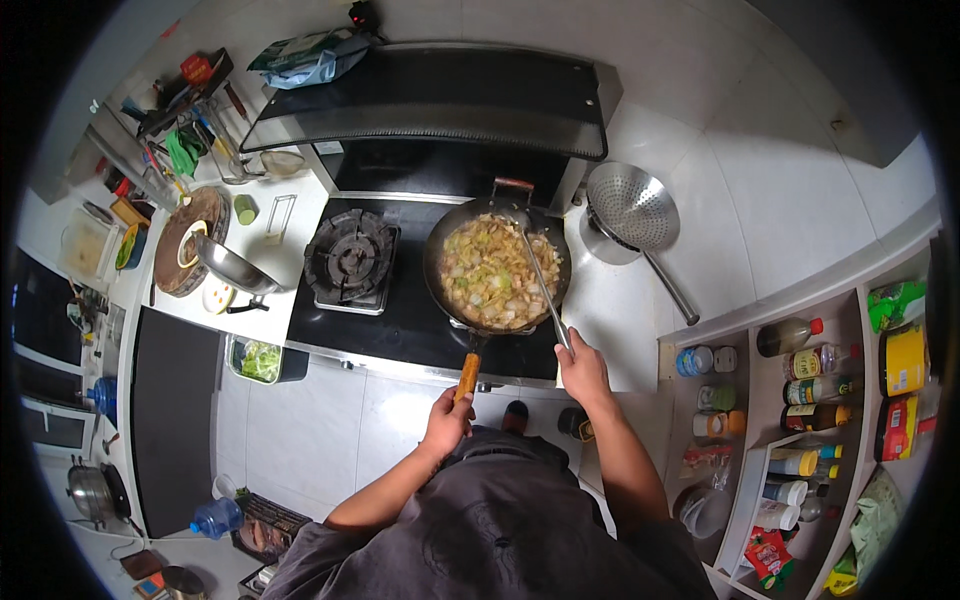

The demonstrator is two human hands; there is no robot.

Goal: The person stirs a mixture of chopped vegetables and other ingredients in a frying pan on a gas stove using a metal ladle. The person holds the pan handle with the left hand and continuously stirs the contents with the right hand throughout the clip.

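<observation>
A dark wok (435, 292) sits on the right side of the black stove (405, 330). Chopped pale cabbage-like vegetables with browned bits (491, 274) fill it. My left hand (448, 420) grips the wok's wooden handle (469, 373), which points toward my body. In my right hand (583, 369) is the shaft of a long metal ladle or spatula (543, 285). The tool slants into the far right of the food, where its head is partly hidden. At the wok's far rim stands a second, reddish loop handle (514, 183).
Left of the wok is an unlit gas burner (354, 257). A perforated metal strainer (634, 206) rests on a pot at the right, its handle jutting forward. Farther left are a steel pan (236, 266) and a round wooden chopping block (214, 217). Shelves of bottles (817, 390) line the right.
</observation>
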